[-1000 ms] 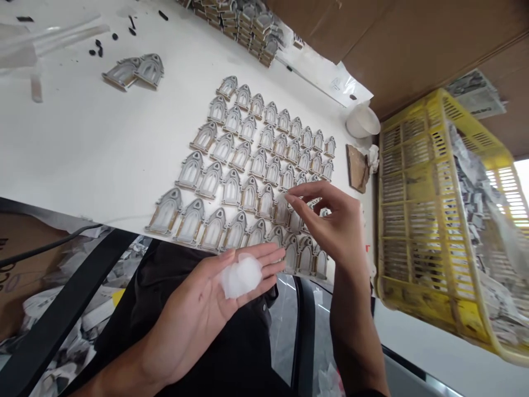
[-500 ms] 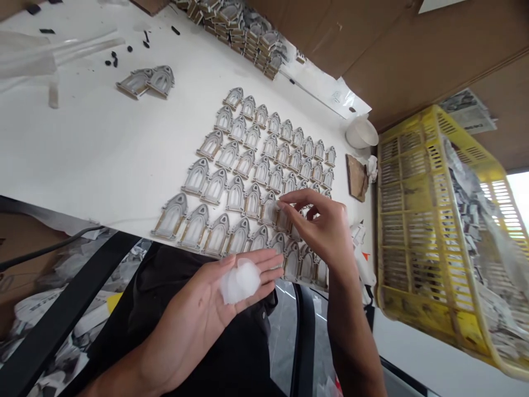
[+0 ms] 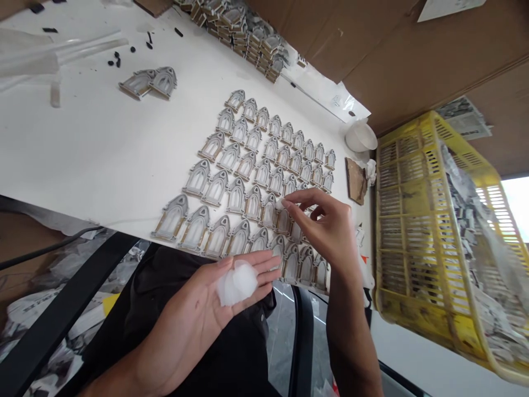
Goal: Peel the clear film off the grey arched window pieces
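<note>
My left hand (image 3: 206,303) is palm up with its fingers stretched out, bearing a small pile of thin translucent white film pieces (image 3: 237,284). Over the rows of small arched window-shaped pieces (image 3: 236,196), my right hand (image 3: 320,220) pinches a small whitish film piece (image 3: 280,203) between thumb and fingertips. This film is close above one arched piece in the second row from the front; whether it touches cannot be made out. The arched pieces have grey frames with brownish sides and pale centres. My right hand hides several of them.
A yellow plastic crate (image 3: 409,231) filled with wrapped pieces stands at the right. Near it are a white cup (image 3: 361,136) and a brown board scrap (image 3: 356,181). More arched pieces are stacked (image 3: 252,38) at the back. Two overlap (image 3: 151,82) on the white table (image 3: 91,143).
My right hand has shifted slightly right, and the film at its fingertips shows more plainly. My left hand has drifted slightly left with its pile.
</note>
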Demonstrator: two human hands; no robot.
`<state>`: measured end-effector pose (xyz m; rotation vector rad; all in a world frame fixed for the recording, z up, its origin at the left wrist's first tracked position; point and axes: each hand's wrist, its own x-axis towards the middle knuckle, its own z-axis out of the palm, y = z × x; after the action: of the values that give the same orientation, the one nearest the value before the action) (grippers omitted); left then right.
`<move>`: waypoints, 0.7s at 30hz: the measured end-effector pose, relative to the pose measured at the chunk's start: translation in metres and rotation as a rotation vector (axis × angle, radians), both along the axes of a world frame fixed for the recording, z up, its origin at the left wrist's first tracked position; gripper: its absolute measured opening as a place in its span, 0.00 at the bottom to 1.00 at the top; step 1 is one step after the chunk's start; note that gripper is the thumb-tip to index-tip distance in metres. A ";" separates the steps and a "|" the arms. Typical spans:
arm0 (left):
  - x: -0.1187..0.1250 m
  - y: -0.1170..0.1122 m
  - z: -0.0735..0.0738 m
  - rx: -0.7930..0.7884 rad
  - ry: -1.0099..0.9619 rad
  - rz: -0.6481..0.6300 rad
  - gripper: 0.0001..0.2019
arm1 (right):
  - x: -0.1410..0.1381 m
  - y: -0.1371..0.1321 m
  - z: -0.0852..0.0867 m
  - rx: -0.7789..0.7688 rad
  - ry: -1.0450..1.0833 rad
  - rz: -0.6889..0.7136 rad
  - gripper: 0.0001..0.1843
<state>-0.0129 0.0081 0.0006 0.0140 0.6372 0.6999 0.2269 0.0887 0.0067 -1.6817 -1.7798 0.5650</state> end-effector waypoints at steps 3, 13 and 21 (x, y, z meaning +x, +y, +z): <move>0.000 0.001 0.000 -0.005 0.007 0.006 0.24 | 0.001 0.002 0.000 -0.058 0.027 0.032 0.07; -0.001 0.000 0.000 -0.025 0.012 0.007 0.24 | -0.008 0.003 0.007 -0.082 0.038 0.094 0.05; -0.003 0.000 0.000 -0.020 0.014 0.008 0.23 | -0.019 0.016 -0.003 -0.206 0.170 0.174 0.09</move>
<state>-0.0161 0.0077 0.0009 -0.0023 0.6584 0.7015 0.2076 0.1044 0.0041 -1.5663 -1.8031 0.9684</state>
